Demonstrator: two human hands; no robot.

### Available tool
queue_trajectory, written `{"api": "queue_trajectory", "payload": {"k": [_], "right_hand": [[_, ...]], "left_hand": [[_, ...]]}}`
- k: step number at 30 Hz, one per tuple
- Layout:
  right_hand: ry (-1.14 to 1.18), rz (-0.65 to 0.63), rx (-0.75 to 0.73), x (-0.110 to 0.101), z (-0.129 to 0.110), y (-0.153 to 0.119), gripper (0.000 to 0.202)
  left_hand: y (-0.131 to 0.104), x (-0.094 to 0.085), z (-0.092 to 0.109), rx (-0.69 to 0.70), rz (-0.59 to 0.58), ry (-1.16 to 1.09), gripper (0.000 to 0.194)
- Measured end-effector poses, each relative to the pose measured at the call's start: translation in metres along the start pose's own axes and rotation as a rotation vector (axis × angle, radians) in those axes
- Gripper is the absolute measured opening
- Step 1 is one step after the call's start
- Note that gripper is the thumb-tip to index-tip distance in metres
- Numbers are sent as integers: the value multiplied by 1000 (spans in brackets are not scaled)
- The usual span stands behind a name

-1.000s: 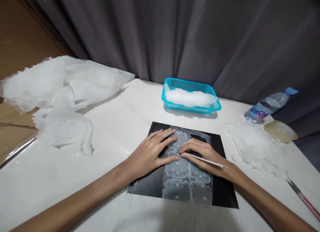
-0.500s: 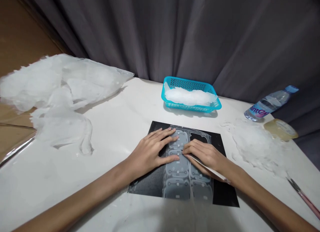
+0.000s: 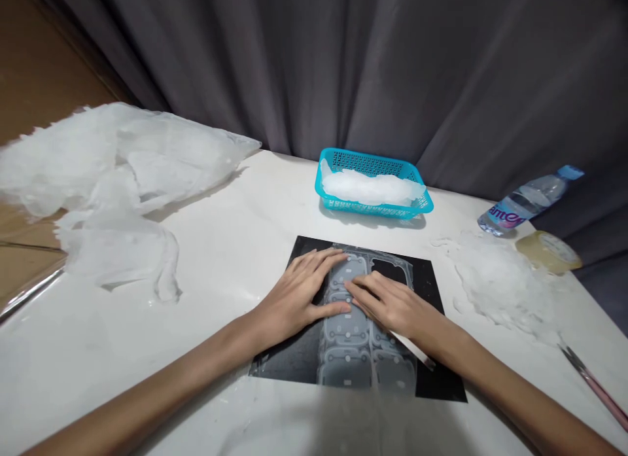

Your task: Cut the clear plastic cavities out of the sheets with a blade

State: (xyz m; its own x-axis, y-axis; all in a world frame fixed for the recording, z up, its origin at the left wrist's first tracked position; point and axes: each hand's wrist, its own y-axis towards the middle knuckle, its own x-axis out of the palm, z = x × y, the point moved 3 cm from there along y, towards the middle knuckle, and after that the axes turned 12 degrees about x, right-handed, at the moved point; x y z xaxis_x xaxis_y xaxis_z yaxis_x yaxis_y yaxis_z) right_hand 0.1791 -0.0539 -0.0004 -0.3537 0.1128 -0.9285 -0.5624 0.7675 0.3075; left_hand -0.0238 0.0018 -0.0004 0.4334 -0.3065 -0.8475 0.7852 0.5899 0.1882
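A black mat (image 3: 439, 377) lies on the white table, bearing a clear plastic sheet of rounded-rectangle pieces (image 3: 347, 322) in two columns. At the upper right of the sheet is a dark cut-out (image 3: 388, 271). My left hand (image 3: 307, 287) rests flat on the sheet's left side, fingers stretched and thumb out towards the middle. Pinched in my right hand (image 3: 392, 304) is a thin white tool (image 3: 415, 351), its end sticking out below the palm; the tip is hidden under the fingers. Those fingertips touch the left column near the joint between its upper two pieces.
Behind the mat stands a blue basket (image 3: 375, 209) holding white film-like material. Piles of similar stuff (image 3: 161, 148) lie at left and right (image 3: 500, 289). A water bottle (image 3: 530, 204), a tape roll (image 3: 548, 252) and pink-handled scissors or tweezers (image 3: 591, 381) are at the right.
My right hand has shifted slightly left and up across the sheet, its fingertips now on the left column. The white tool's end swung lower. My left hand stays almost in place.
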Motion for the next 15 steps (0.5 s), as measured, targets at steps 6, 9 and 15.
{"api": "queue_trajectory", "payload": {"k": [6, 9, 15], "right_hand": [[260, 529, 539, -35, 62, 22, 21], [329, 529, 614, -61, 85, 33, 18], [450, 110, 352, -79, 35, 39, 18]], "left_hand": [[0, 3, -3, -59, -63, -72, 96], [-3, 2, -4, -42, -52, -86, 99], [5, -10, 4, 7, 242, -178, 99]]}}
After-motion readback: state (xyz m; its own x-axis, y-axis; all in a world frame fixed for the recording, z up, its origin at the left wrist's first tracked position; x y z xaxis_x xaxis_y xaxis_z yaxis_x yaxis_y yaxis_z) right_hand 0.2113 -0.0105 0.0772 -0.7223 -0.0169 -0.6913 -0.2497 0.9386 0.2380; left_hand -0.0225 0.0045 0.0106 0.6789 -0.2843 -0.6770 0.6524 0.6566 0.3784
